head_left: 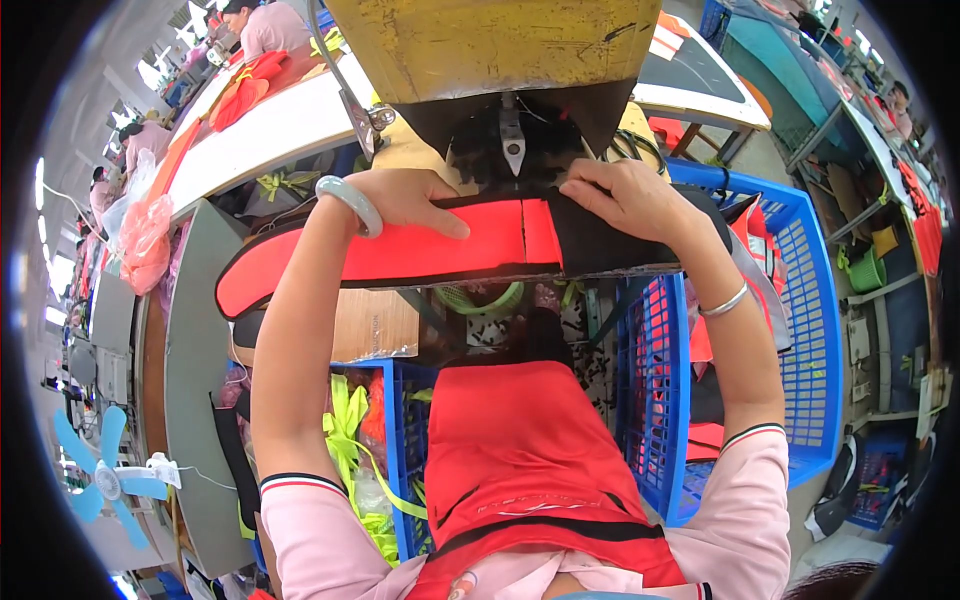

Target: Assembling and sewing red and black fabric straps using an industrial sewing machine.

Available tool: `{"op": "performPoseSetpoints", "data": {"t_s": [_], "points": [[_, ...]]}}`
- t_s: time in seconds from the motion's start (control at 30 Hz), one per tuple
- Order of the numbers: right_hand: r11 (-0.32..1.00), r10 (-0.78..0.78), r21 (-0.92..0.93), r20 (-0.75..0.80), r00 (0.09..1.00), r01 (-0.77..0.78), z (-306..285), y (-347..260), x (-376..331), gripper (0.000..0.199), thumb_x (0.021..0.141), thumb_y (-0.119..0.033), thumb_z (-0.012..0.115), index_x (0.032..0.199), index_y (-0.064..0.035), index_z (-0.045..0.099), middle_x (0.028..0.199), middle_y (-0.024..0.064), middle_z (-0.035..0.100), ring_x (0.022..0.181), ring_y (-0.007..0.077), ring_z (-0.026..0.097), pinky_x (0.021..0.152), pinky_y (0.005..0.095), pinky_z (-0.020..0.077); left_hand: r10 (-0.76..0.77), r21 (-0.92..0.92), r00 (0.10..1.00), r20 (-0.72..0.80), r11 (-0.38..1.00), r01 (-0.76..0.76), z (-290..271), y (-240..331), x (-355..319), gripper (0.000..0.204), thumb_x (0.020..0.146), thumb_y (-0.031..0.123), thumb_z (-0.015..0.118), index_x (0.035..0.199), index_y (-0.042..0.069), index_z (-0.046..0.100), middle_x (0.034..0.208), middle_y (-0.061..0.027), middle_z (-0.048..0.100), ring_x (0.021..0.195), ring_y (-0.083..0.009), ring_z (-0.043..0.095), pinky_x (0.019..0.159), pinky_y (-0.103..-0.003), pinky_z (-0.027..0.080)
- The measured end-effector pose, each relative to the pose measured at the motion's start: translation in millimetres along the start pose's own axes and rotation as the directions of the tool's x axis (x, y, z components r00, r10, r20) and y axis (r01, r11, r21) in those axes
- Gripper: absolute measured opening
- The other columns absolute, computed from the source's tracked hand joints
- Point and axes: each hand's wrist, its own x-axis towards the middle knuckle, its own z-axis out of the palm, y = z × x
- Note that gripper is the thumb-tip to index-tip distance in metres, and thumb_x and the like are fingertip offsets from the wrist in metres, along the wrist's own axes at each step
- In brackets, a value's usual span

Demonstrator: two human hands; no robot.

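In front of me lies a long red fabric piece (430,240) with black edging, joined at its right to a black section (610,240). My left hand (400,203) rests on the upper edge of the red part, thumb stretched out flat. My right hand (635,200) has its fingers bent together in a pinch at the upper edge of the black section. Between the hands, just beyond the fabric, a pointed metal part (513,145) sits under the yellow machine head (490,50). Shadow hides the machine's bed there.
A blue plastic basket (815,300) with red and grey pieces stands at my right. At my left, another blue crate (393,440) holds yellow-green strips (345,420). A cardboard box (375,325) sits below the fabric. Co-workers (272,30) are at far tables.
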Motion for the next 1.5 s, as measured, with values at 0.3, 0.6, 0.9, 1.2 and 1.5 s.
{"op": "performPoseSetpoints", "data": {"t_s": [0.3, 0.6, 0.9, 1.2, 1.5], "points": [[0.998, 0.058, 0.004, 0.012, 0.998, -0.058, -12, 10, 16, 0.028, 0.097, -0.033, 0.056, 0.090, -0.0061, 0.061, 0.074, 0.0184, 0.062, 0.074, 0.0415, 0.060, 0.064, 0.0462, 0.0473, 0.022, -0.049, 0.999, -0.031, 0.999, -0.023, -18, -6, 7, 0.073, 0.079, 0.058, 0.070, 0.127, 0.004, 0.062, 0.120, -0.0143, 0.067, 0.113, -0.0231, 0.061, 0.099, -0.030, 0.042], [0.999, 0.040, 0.023, -0.034, 0.999, -0.039, -13, 12, 20, 0.029, 0.098, -0.030, 0.055, 0.092, -0.0021, 0.061, 0.078, 0.0189, 0.060, 0.075, 0.0396, 0.057, 0.065, 0.0407, 0.0463, -0.072, 0.004, 0.994, -0.082, 0.997, 0.073, -23, -8, 5, 0.066, 0.080, 0.057, 0.069, 0.120, 0.005, 0.066, 0.112, -0.0145, 0.069, 0.104, -0.0236, 0.064, 0.092, -0.033, 0.045], [0.988, 0.157, 0.035, -0.116, 0.981, -0.153, -22, 1, -40, 0.023, 0.099, -0.020, 0.054, 0.089, 0.0010, 0.056, 0.074, 0.0188, 0.056, 0.070, 0.0360, 0.057, 0.063, 0.0371, 0.0443, 0.265, -0.687, 0.832, -0.488, 0.471, -0.553, 82, -72, -23, 0.041, 0.099, 0.040, 0.053, 0.081, 0.004, 0.057, 0.064, 0.0021, 0.047, 0.052, -0.0068, 0.038, 0.048, -0.024, 0.032], [0.993, -0.033, -0.115, -0.492, 0.870, -0.027, 35, -49, -68, 0.014, 0.087, -0.015, 0.069, 0.083, -0.0057, 0.059, 0.070, 0.0100, 0.060, 0.061, 0.0295, 0.061, 0.055, 0.0373, 0.0474, 0.331, -0.940, 0.890, -0.314, -0.243, -0.241, 167, 25, -46, 0.058, 0.103, 0.022, 0.046, 0.153, 0.006, 0.021, 0.091, -0.0087, 0.061, 0.046, -0.0040, 0.041, 0.046, -0.018, 0.031], [0.926, 0.095, 0.372, -0.374, 0.923, 0.055, 29, -96, -111, 0.017, 0.095, -0.014, 0.054, 0.087, -0.0027, 0.064, 0.076, 0.0113, 0.064, 0.066, 0.0302, 0.061, 0.061, 0.0350, 0.0464, -0.003, -0.902, 0.902, -0.431, 0.030, -0.431, 166, 50, -51, 0.021, 0.099, 0.016, 0.055, 0.114, 0.003, 0.062, 0.079, -0.0031, 0.063, 0.051, -0.0050, 0.043, 0.046, -0.019, 0.032]]}}
